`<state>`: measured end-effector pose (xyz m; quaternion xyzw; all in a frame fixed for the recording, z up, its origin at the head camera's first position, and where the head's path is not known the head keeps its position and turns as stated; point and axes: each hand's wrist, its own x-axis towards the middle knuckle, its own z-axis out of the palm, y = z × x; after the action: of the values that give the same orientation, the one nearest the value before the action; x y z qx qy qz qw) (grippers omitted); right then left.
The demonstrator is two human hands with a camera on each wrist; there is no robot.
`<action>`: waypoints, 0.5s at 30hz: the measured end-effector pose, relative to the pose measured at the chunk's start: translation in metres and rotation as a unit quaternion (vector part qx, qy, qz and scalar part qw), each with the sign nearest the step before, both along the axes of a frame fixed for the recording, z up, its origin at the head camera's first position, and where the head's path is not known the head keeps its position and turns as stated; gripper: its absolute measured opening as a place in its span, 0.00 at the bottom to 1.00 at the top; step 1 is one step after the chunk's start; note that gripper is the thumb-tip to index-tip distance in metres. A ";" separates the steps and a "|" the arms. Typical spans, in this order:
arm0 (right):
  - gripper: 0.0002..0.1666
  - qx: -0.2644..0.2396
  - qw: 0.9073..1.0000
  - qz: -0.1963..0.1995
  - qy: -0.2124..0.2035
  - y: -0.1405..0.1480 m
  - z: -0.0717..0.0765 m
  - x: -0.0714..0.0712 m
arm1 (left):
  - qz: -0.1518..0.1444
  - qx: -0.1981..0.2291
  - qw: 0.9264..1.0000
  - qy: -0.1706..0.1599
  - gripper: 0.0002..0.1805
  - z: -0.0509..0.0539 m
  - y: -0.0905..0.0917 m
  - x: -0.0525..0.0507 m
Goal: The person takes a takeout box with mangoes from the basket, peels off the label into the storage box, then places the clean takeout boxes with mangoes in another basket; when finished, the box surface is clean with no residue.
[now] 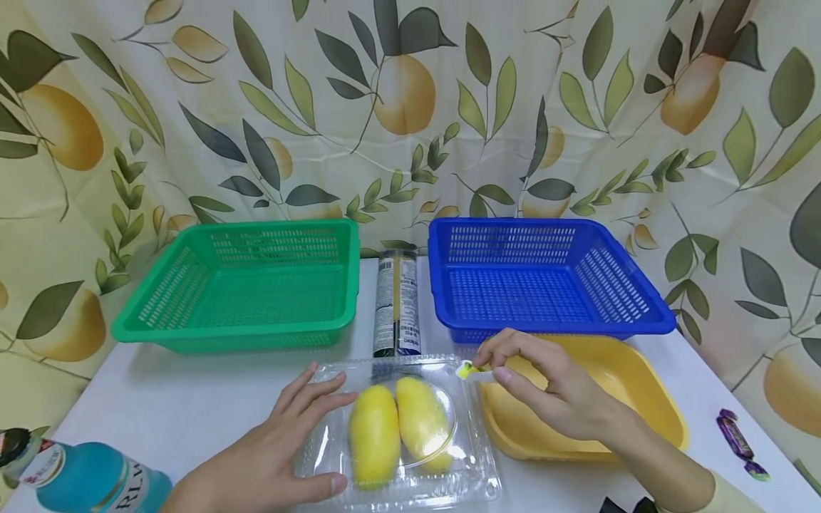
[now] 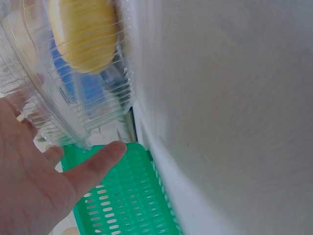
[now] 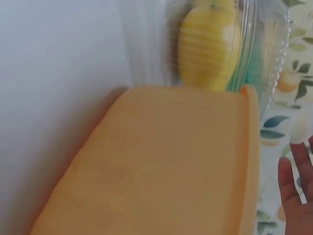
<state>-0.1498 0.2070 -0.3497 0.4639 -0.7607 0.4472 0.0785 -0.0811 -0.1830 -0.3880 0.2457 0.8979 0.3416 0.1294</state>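
A clear plastic clamshell box [image 1: 471,463] lies on the white table, two yellow mangoes [image 1: 375,436] side by side inside it. At its left side my left hand [image 1: 269,434] rests with fingers spread and fairly straight, fingertips on the plastic. The left wrist view shows that hand [image 2: 44,181] beside the ribbed box wall. Above the box's right edge my right hand [image 1: 554,388] pinches a small white piece with a yellow-green patch [image 1: 470,370]; its exact kind is unclear. Only part of the right hand [image 3: 298,196] shows in the right wrist view.
Behind stand a green basket [image 1: 234,335] and a blue basket [image 1: 551,326], a labelled canister [image 1: 398,303] between them. A yellow tray [image 1: 641,406] sits under my right hand. A blue bottle [image 1: 96,474] is front left, a purple-wrapped candy [image 1: 735,438] far right.
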 end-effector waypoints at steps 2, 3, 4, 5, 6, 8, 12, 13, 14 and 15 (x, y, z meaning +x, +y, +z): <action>0.24 -0.005 1.000 -0.002 -0.002 0.006 -0.002 0.001 | -0.003 0.002 1.000 -0.002 0.45 -0.001 0.000 0.000; 0.24 -0.009 1.000 -0.002 0.001 0.009 -0.004 0.001 | -0.004 0.003 1.000 0.000 0.44 -0.001 0.000 0.000; 0.24 -0.013 1.000 -0.002 0.007 0.012 -0.005 0.001 | -0.004 0.003 1.000 0.001 0.44 -0.001 0.000 0.001; 0.24 -0.019 1.000 0.001 0.011 0.015 -0.007 0.001 | -0.004 0.005 1.000 0.003 0.44 -0.002 0.000 0.001; 0.24 -0.023 1.000 0.002 0.015 0.018 -0.008 0.001 | -0.005 0.006 1.000 0.007 0.44 -0.002 0.000 0.001; 0.23 -0.017 1.000 -0.011 0.006 0.024 -0.010 0.002 | -0.004 0.006 1.000 0.006 0.44 -0.003 -0.001 0.002; 0.24 0.005 0.999 -0.050 -0.017 0.038 -0.012 0.006 | -0.003 0.003 1.000 0.005 0.44 -0.003 -0.001 0.001; 0.24 0.011 0.998 -0.060 -0.021 0.041 -0.012 0.007 | -0.001 0.001 1.000 0.004 0.44 -0.002 -0.001 0.001; 0.25 0.012 0.998 -0.066 -0.021 0.044 -0.013 0.007 | -0.001 0.001 1.000 0.006 0.44 -0.002 -0.001 0.001; 0.25 0.011 0.997 -0.070 -0.018 0.047 -0.014 0.007 | -0.002 0.000 1.000 0.010 0.45 -0.002 -0.002 0.000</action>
<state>-0.1426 0.2537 -0.3634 0.4023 -0.7974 0.4407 0.0905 -0.0806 -0.1845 -0.3900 0.2505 0.8988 0.3387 0.1212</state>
